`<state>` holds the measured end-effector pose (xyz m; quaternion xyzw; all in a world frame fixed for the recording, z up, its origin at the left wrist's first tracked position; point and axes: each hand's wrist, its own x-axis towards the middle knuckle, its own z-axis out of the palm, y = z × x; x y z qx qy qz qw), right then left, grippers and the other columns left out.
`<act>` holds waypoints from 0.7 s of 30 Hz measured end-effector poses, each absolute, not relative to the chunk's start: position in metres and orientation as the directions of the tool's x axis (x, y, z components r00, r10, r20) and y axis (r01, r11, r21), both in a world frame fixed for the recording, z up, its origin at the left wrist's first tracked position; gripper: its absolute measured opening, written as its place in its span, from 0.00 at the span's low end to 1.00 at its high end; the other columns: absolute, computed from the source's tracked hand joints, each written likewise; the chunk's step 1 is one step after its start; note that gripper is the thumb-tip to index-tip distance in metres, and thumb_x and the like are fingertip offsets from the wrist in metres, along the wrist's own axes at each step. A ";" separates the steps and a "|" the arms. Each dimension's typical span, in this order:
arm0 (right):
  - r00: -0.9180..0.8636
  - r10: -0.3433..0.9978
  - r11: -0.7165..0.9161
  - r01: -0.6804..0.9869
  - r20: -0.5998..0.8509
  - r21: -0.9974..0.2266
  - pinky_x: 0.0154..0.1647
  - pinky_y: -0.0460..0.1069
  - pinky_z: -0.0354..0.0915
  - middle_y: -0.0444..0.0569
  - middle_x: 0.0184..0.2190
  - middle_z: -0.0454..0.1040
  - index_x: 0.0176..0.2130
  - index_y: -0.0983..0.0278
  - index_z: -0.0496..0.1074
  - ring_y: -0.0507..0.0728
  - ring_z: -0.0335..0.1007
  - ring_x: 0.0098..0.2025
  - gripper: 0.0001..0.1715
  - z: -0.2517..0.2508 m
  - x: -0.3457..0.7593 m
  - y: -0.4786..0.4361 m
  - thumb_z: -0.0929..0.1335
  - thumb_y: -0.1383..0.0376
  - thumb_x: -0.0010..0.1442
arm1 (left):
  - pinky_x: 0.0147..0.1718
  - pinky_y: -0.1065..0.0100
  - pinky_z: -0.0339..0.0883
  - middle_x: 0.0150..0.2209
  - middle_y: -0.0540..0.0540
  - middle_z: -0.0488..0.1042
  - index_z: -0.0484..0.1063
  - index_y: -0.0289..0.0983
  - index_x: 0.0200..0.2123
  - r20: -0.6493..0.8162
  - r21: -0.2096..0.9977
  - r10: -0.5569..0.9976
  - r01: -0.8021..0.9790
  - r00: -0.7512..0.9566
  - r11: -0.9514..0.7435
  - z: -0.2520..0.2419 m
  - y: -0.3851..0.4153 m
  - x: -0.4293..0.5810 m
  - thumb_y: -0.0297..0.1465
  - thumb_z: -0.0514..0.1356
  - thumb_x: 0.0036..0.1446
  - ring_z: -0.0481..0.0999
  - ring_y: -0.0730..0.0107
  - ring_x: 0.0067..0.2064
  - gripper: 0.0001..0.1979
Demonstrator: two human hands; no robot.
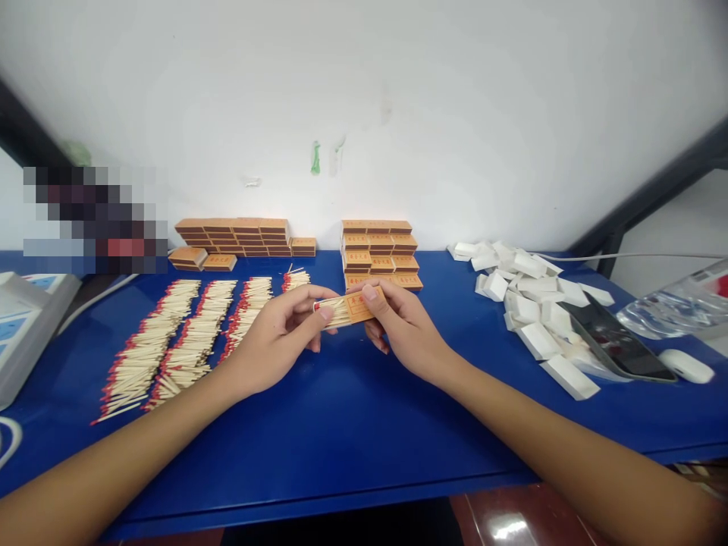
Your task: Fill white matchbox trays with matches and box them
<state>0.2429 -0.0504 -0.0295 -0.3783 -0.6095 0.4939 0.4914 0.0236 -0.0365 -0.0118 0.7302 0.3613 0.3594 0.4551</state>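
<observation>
My left hand (290, 326) pinches the left end of a small inner tray filled with matches (337, 312), their red heads by my thumb. My right hand (401, 322) grips the orange matchbox sleeve (358, 305), which covers the right part of that tray. The box is partly open, held above the blue table (364, 440). Rows of loose red-tipped matches (139, 341) lie to the left, partly hidden behind my left forearm. Just beyond my hands stands a stepped stack of orange matchboxes (381, 250).
Another matchbox stack (239, 236) stands against the wall at back left. At right lie a heap of white paper trays (531, 280), a phone (617, 341), a white earbud case (686, 365) and a clear plastic bottle (671, 299). A grey-white device (39, 326) sits far left.
</observation>
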 end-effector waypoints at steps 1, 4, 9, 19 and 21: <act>-0.229 0.947 0.224 -0.027 0.224 -0.974 0.18 0.44 0.59 0.35 0.20 0.62 0.48 0.61 0.73 0.48 0.60 0.19 0.25 -0.029 0.243 -0.050 0.66 0.43 0.74 | 0.31 0.69 0.69 0.31 0.52 0.75 0.75 0.38 0.55 0.200 0.924 0.851 0.195 0.485 -0.328 -0.012 -0.036 0.023 0.46 0.59 0.73 0.75 0.73 0.29 0.19; -0.221 0.951 0.215 -0.035 0.218 -0.976 0.17 0.44 0.59 0.35 0.20 0.62 0.48 0.62 0.73 0.48 0.59 0.19 0.25 -0.028 0.244 -0.048 0.65 0.43 0.74 | 0.32 0.69 0.70 0.32 0.51 0.77 0.75 0.38 0.56 0.201 0.931 0.853 0.177 0.481 -0.319 -0.013 -0.035 0.024 0.47 0.60 0.73 0.76 0.72 0.30 0.21; -0.166 0.966 0.192 -0.051 0.198 -0.980 0.18 0.44 0.58 0.34 0.20 0.62 0.49 0.61 0.71 0.49 0.59 0.19 0.25 -0.025 0.240 -0.052 0.66 0.43 0.73 | 0.30 0.69 0.70 0.32 0.47 0.80 0.76 0.34 0.60 0.117 0.980 0.874 0.091 0.471 -0.180 -0.014 -0.034 0.024 0.48 0.60 0.72 0.76 0.72 0.27 0.26; -0.388 0.902 0.178 -0.063 0.189 -0.982 0.24 0.47 0.63 0.42 0.36 0.72 0.71 0.57 0.53 0.49 0.66 0.27 0.34 -0.028 0.228 -0.077 0.58 0.42 0.78 | 0.30 0.71 0.71 0.31 0.48 0.79 0.75 0.33 0.65 0.186 0.956 0.832 0.100 0.522 -0.276 -0.019 -0.041 0.027 0.46 0.61 0.72 0.76 0.74 0.28 0.28; -0.439 0.882 0.161 -0.064 0.173 -0.985 0.25 0.47 0.63 0.43 0.37 0.73 0.73 0.57 0.50 0.50 0.66 0.28 0.36 -0.025 0.229 -0.078 0.57 0.42 0.78 | 0.30 0.71 0.71 0.30 0.48 0.78 0.75 0.33 0.66 0.182 0.957 0.821 0.096 0.541 -0.275 -0.020 -0.041 0.027 0.46 0.61 0.73 0.76 0.73 0.28 0.28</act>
